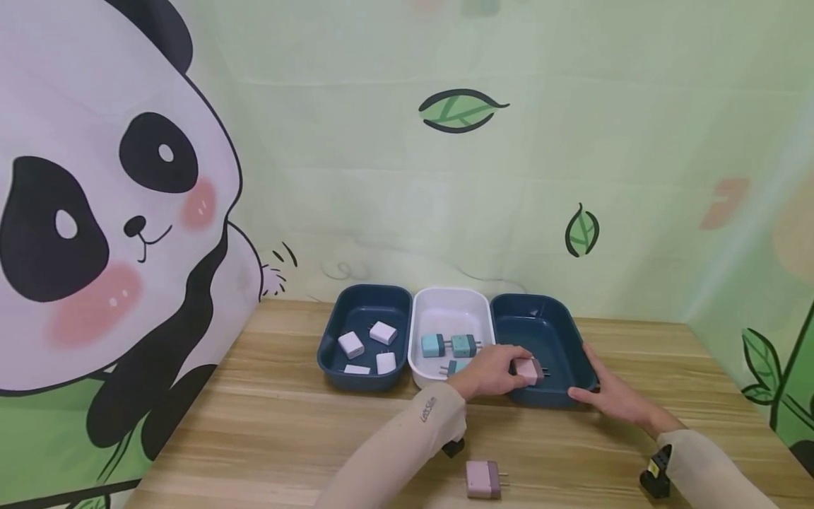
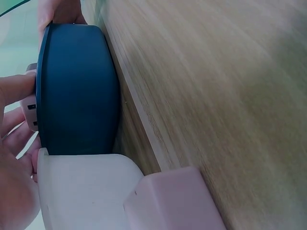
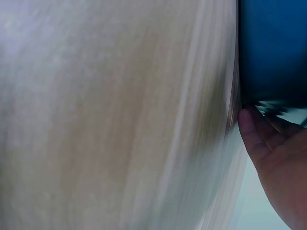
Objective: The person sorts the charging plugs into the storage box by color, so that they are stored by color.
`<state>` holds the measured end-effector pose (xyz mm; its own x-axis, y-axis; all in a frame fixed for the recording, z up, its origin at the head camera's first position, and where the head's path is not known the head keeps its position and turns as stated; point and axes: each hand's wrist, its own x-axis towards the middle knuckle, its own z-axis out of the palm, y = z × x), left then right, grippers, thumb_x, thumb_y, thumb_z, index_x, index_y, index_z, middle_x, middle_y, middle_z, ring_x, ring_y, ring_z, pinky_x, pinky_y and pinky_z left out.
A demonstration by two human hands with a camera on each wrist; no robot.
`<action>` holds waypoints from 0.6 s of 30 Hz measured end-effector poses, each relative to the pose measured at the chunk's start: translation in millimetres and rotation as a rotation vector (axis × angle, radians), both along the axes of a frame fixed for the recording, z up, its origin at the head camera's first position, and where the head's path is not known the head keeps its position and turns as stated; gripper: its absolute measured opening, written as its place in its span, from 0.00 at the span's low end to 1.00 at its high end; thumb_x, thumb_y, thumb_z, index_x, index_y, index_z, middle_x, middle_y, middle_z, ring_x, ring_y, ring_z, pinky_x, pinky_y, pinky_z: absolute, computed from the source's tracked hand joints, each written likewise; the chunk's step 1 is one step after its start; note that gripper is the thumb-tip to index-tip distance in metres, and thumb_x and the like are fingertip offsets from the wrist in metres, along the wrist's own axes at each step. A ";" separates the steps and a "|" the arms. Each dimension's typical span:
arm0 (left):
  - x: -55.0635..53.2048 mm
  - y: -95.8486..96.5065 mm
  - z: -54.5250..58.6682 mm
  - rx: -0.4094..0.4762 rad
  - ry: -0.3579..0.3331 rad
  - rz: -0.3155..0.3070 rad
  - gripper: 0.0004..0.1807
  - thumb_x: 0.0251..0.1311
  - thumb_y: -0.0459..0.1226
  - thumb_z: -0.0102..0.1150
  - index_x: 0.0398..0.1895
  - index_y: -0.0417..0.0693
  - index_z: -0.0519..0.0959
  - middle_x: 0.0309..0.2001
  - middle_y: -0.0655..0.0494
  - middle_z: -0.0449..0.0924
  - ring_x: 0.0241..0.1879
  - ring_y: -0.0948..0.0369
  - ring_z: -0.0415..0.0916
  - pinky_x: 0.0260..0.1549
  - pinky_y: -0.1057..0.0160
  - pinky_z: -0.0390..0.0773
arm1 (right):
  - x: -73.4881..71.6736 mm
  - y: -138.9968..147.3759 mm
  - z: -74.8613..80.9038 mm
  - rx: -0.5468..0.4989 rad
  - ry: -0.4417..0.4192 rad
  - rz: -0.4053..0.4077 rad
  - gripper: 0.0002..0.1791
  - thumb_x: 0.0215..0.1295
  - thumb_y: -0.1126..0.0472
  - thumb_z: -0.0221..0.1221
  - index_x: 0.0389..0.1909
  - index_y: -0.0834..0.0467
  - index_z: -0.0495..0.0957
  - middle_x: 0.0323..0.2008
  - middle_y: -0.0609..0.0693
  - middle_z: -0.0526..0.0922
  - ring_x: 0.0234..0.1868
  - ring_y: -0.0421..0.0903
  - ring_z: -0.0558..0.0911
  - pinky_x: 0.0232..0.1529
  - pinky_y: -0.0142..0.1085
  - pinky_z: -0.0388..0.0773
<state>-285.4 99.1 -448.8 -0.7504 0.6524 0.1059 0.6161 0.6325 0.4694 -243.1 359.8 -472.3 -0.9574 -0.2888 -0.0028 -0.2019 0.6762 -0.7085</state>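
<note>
My left hand pinches a pink USB charger over the front part of the right dark blue bin. Its prongs point right, and two port openings show in the left wrist view. My right hand holds that bin at its front right corner, thumb toward the front and fingers along the side. Another pink charger lies on the table nearer to me. In the middle white bin are teal chargers, one partly hidden by my left hand.
At the left, another dark blue bin contains several white chargers. The three bins stand side by side on the wooden table, near the printed backdrop. Dark wrist devices sit at both sleeves.
</note>
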 end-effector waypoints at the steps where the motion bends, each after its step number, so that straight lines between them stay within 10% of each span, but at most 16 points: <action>1: -0.1 0.0 0.2 -0.001 -0.002 0.000 0.24 0.61 0.50 0.59 0.60 0.56 0.74 0.53 0.63 0.77 0.42 0.68 0.70 0.46 0.73 0.71 | 0.0 0.0 0.1 -0.002 0.000 0.001 0.55 0.63 0.55 0.61 0.74 0.58 0.28 0.70 0.72 0.38 0.66 0.75 0.48 0.56 0.71 0.47; 18: 5.5 -35.0 21.1 0.119 -0.099 -0.030 0.21 0.63 0.39 0.57 0.60 0.47 0.73 0.57 0.59 0.75 0.55 0.65 0.71 0.54 0.68 0.69 | -2.3 1.3 -3.5 0.018 0.005 0.001 0.55 0.64 0.53 0.60 0.73 0.59 0.27 0.70 0.73 0.38 0.65 0.76 0.47 0.56 0.71 0.47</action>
